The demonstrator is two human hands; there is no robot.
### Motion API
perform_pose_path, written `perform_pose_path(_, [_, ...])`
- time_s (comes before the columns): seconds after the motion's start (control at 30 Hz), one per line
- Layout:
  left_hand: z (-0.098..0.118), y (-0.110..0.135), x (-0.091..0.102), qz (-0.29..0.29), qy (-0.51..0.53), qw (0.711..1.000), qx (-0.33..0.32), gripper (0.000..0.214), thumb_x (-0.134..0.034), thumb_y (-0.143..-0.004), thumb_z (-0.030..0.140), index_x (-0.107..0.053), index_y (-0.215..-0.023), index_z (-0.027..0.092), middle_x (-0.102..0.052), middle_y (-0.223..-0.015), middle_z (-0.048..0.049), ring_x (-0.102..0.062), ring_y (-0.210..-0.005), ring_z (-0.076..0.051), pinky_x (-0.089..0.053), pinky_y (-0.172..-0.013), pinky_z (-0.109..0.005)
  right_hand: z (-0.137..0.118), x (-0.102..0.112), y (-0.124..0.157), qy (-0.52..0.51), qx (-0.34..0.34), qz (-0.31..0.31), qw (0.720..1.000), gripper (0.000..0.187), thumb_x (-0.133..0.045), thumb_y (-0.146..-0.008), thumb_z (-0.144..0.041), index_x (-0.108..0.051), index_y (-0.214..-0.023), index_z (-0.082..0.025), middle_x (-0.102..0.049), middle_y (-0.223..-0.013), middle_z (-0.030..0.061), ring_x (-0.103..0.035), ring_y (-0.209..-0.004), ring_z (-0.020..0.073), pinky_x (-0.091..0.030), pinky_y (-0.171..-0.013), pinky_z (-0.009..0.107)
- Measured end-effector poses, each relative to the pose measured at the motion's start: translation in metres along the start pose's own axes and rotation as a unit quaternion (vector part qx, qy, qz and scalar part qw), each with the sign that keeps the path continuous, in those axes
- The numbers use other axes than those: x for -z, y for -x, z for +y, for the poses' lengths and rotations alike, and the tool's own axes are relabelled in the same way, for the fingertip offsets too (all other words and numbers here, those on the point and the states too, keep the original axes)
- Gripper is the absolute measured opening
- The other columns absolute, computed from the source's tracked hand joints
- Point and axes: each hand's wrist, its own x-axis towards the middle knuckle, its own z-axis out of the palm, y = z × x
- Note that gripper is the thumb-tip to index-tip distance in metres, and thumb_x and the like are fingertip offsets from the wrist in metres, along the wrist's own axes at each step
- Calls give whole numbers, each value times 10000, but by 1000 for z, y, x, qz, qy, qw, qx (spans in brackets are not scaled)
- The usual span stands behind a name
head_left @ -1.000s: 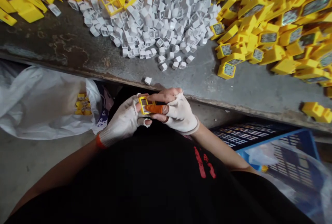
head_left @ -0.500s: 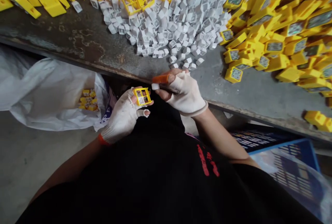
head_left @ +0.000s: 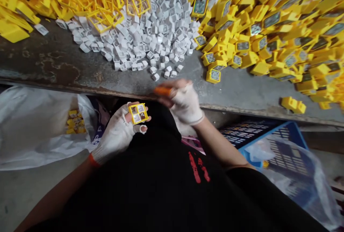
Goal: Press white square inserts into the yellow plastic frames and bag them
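Note:
My left hand (head_left: 115, 130), in a white fingerless glove, is closed around a small yellow grid frame (head_left: 145, 111), held above my lap. Several of the frame's square openings show white caps (head_left: 137, 118) inside; at least one opening looks bare. My right hand (head_left: 185, 101), gloved likewise, is up by the workbench edge and smeared by motion. An orange stick-like tool (head_left: 162, 90) juts from its fingers; its exact kind is not clear. Just beyond that hand, a pile of white square caps (head_left: 150, 47) spreads over the grey workbench (head_left: 113, 76).
Yellow frames (head_left: 103, 3) are heaped at the back left. Yellow blocks with grey faces (head_left: 258, 46) fill the right side. Below the bench, a white sack (head_left: 40, 142) with yellow pieces lies left; a blue crate (head_left: 292, 131) with clear plastic stands right.
More white caps now sit in the yellow frame. The white cap at my right fingertips is no longer seen there. The whole view has shifted, so the bench appears further left and lower.

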Motion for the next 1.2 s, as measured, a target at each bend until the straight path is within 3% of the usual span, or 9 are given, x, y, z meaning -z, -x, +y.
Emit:
perform_pose_path(0.1, [1,-5,-7,12,-12,1000,-18,286,-1022,-838,297,-839,-1043,223,-888,-1100,-72,-851,-839,-265,-666,-608,-311,40,11,-20,82,-122,-16,989,295,-643,-1172,-338,-826,-1402,-310,-814,-1481,145,-663,-1392,407,-476,-1182,669])
perform_pose_path(0.27, [1,-10,-14,30,-24,999,-28,308,-1039,-829,351,-841,-1024,219,-880,-1072,-69,-834,-805,-246,-653,-590,-296,62,-5,-40,120,-108,-16,987,321,-650,-1137,-435,-767,-1374,-252,-776,-1409,182,-600,-1411,480,-456,-1167,763])
perform_pose_path(0.5, [5,-18,-24,35,-27,998,-36,287,-1007,-867,319,-811,-1046,211,-868,-1091,-60,-853,-868,-262,-650,-609,-290,33,-19,-19,83,-98,-3,992,356,-445,-1210,-323,-792,-1286,-307,-813,-1275,123,-653,-1311,367,-447,-1177,642])
perform_pose_path(0.67, [5,-20,-32,14,-25,999,-23,338,-1033,-844,293,-811,-1091,227,-867,-1134,-53,-857,-955,-272,-693,-696,-321,7,-12,12,-17,32,58,998,333,-557,-1201,-353,-836,-1371,-417,-866,-1232,46,-743,-1147,293,-502,-1081,558])
perform_pose_path(0.77, [1,-17,-32,6,-25,999,-20,379,-1067,-810,281,-833,-1104,229,-872,-1160,-60,-843,-982,-259,-701,-727,-317,-3,-20,27,-57,90,102,989,282,-631,-1198,-356,-843,-1383,-380,-902,-1196,36,-790,-1064,250,-523,-1013,500])
perform_pose_path(0.87, [-2,-15,-28,-8,-23,1000,5,351,-1064,-824,255,-850,-1097,203,-877,-1136,-72,-821,-900,-224,-696,-719,-297,-14,-26,37,-69,103,77,989,216,-685,-1186,-361,-860,-1313,-369,-919,-1250,41,-825,-1111,257,-533,-1033,499])
perform_pose_path(0.97, [-4,-16,-24,-10,1,999,30,242,-980,-914,231,-843,-1107,182,-876,-1126,-83,-825,-870,-220,-701,-704,-300,-17,-21,41,-63,112,16,992,276,-687,-1187,-418,-829,-1422,-394,-896,-1397,33,-832,-1230,278,-570,-1096,511])
perform_pose_path(1.07, [-4,-20,-22,-1,25,999,30,203,-897,-969,216,-814,-1152,191,-876,-1168,-84,-852,-891,-241,-700,-682,-317,7,-8,35,-53,73,45,995,357,-625,-1202,-412,-773,-1527,-415,-870,-1453,17,-821,-1282,274,-613,-1105,488])
perform_pose_path(1.2, [-3,-23,-23,10,18,1000,23,148,-872,-987,243,-783,-1100,207,-881,-1148,-71,-869,-887,-258,-679,-648,-312,71,-2,10,11,-95,127,987,278,-659,-1143,-351,-848,-1345,-317,-880,-1367,95,-790,-1257,350,-599,-1113,563])
